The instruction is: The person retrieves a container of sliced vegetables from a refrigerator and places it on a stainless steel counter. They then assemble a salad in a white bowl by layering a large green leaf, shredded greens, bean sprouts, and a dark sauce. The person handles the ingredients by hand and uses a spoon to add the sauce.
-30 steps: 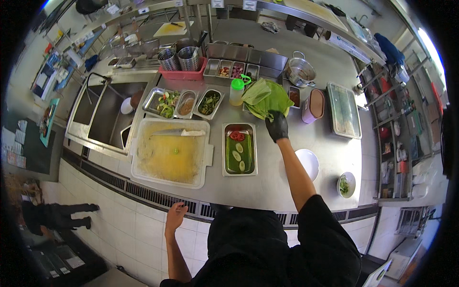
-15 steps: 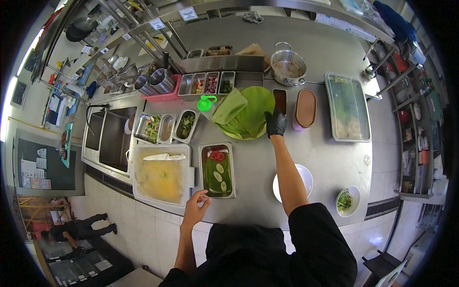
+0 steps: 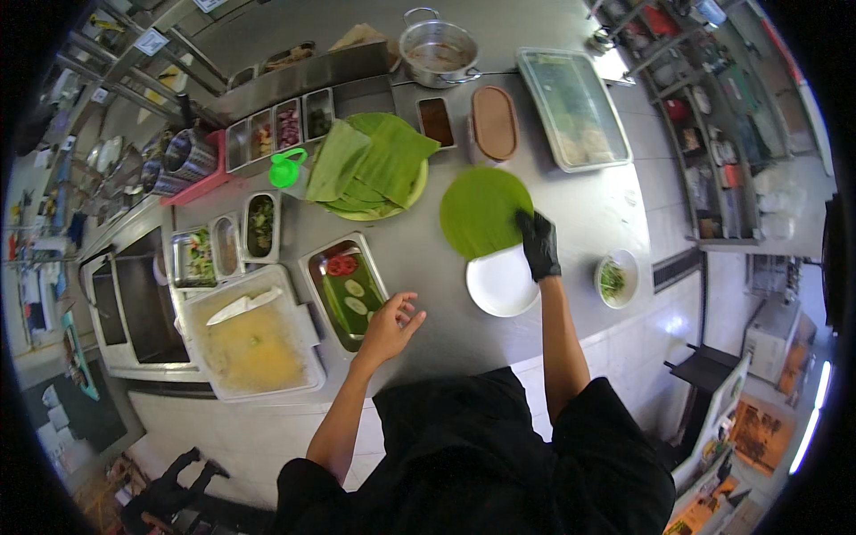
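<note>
My right hand [image 3: 539, 245], in a black glove, pinches the edge of a round green leaf [image 3: 481, 212] that looks like a cut banana leaf. The leaf is just above the far edge of a white plate [image 3: 504, 285], partly covering it. My bare left hand [image 3: 392, 327] is open with fingers loosely bent and nothing in them. It hovers beside the near right corner of a steel tray [image 3: 381, 278] holding green leaf, cucumber slices [image 3: 355, 288] and red slices [image 3: 341, 265]. Further back lies a stack of green leaves [image 3: 379, 165].
Left of the tray, a knife [image 3: 243, 305] rests on a lidded container [image 3: 254, 357]. A bowl of greens [image 3: 615, 278] stands at the right. Behind are a brown-lidded box [image 3: 495, 125], a large clear-lidded container [image 3: 575, 107], a steel pot [image 3: 439, 55] and a green-capped bottle [image 3: 287, 169].
My right hand has drawn a round leaf off the stack and brought it right and nearer, to the white plate. My left hand has shifted slightly; the whole view has turned.
</note>
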The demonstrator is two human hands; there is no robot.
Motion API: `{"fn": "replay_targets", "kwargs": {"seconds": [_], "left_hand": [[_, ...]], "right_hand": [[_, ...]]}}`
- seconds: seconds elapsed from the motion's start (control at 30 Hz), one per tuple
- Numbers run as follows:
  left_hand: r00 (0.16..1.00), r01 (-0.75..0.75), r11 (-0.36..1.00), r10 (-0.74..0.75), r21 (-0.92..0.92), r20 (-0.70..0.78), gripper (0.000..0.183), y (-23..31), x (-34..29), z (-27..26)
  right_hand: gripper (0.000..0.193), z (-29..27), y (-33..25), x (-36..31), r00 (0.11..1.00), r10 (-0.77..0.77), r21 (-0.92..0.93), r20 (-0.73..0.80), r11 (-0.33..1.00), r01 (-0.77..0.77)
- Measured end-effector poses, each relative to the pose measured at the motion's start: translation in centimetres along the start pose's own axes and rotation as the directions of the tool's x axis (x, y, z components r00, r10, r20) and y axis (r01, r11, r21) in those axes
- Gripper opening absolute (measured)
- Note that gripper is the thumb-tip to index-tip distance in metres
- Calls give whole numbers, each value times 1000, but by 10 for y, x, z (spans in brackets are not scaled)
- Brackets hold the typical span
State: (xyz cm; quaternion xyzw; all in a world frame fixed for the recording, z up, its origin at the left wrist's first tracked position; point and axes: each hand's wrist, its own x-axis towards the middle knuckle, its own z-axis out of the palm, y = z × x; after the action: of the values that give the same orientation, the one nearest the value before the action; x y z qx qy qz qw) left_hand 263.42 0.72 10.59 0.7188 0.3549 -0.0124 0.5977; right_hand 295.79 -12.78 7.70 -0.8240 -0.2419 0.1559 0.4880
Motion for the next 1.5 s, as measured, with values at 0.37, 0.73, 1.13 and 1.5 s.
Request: {"fn": "replay_targets", "kwargs": {"seconds": [0.37, 0.73, 1.13, 1.5], "left_hand": [[976, -19, 991, 47, 134, -212, 61, -40, 93, 158], [911, 132, 991, -117, 11, -396, 28, -23, 102, 199], [866, 295, 936, -175, 194, -469, 33, 31, 132, 275], [886, 317, 938, -346, -141, -309, 37, 31, 147, 274]], "right_hand": [[36, -58, 67, -112, 951, 276, -548, -142, 778, -308], [98, -242, 169, 187, 875, 371, 91, -312, 928, -361], [39, -301, 155, 259, 956, 141, -292, -257, 932, -216], [39, -297, 121, 464, 994, -55, 522, 96, 853, -3]]}}
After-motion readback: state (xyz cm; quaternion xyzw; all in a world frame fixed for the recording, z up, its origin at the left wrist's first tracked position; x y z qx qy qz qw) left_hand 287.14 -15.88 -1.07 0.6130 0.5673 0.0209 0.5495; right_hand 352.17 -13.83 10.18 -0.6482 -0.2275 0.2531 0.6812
